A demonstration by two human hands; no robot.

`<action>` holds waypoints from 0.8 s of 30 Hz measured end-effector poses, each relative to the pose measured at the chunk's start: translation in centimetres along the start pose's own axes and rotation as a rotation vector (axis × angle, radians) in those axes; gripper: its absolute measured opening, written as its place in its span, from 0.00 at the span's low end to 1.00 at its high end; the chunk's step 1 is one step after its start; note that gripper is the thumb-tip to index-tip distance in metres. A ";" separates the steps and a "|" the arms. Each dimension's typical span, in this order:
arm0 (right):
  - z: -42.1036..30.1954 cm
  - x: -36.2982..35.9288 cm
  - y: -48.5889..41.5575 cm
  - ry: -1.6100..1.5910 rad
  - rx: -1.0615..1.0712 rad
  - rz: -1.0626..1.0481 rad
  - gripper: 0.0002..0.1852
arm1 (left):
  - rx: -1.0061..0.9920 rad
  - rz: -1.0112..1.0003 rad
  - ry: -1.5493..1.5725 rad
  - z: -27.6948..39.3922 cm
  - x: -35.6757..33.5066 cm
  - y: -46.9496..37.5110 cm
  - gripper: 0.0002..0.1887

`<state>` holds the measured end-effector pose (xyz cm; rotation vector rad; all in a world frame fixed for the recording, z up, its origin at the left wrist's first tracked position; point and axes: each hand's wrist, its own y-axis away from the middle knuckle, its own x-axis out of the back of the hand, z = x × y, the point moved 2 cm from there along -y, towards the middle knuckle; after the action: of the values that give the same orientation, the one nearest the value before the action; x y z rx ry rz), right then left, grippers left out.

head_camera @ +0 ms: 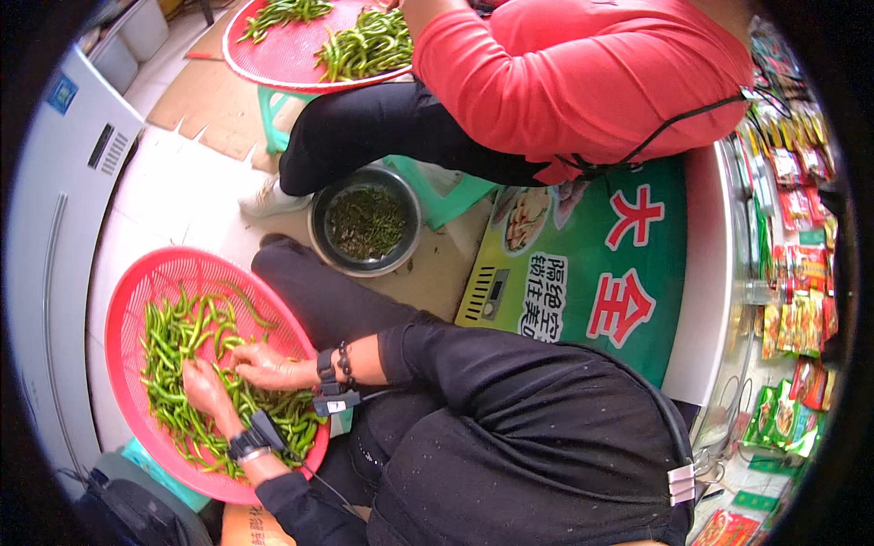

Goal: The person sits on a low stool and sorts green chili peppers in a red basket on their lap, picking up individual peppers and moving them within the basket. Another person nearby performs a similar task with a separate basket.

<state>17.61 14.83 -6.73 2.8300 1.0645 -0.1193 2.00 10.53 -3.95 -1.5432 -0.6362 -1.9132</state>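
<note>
A round pink plastic mesh basket (179,258) stands before my lap, heaped with thin green chili peppers (167,396). My left hand (206,390), below a black wrist strap and a silver bracelet, is over the middle of the heap with its fingers drawn together around a green pepper. Close beside it, my right hand (265,366) bends its fingers down onto the peppers; whether it grips one is hidden. A longer pepper (249,306) lies against the basket's far wall. Strapped on both wrists are small dark devices with cables.
Another person in a red top (580,82) sits alongside, by a second pink basket (273,65) of peppers. A metal basin (365,222) of green and brown scraps sits between us. There are green plastic stools (444,198), a white appliance (75,225), a printed green panel (580,273) and packaged goods (802,321).
</note>
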 end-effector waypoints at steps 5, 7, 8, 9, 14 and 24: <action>-0.6 0.2 0.1 -0.147 -0.142 -0.056 0.14 | -0.051 0.070 0.154 0.7 2.5 5.3 0.14; -0.9 0.1 0.4 -0.272 -0.282 -0.119 0.17 | -0.123 0.081 0.328 1.7 3.1 8.1 0.12; -1.2 0.0 0.5 -0.316 -0.302 -0.130 0.19 | -0.144 0.051 0.367 2.2 3.2 8.9 0.11; -1.5 -0.1 0.4 -0.348 -0.343 -0.147 0.20 | -0.129 0.074 0.405 2.7 3.1 9.9 0.12; -1.6 0.5 0.6 -0.411 -0.442 -0.261 0.20 | -0.104 0.058 0.484 3.5 2.8 12.7 0.11; -1.4 0.3 0.8 -0.459 -0.386 -0.305 0.14 | 0.166 0.018 0.784 1.6 1.6 13.6 0.09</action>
<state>18.41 14.63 -5.33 2.1422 1.2338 -0.5018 12.50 1.74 -2.00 -0.5973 -0.4025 -2.1631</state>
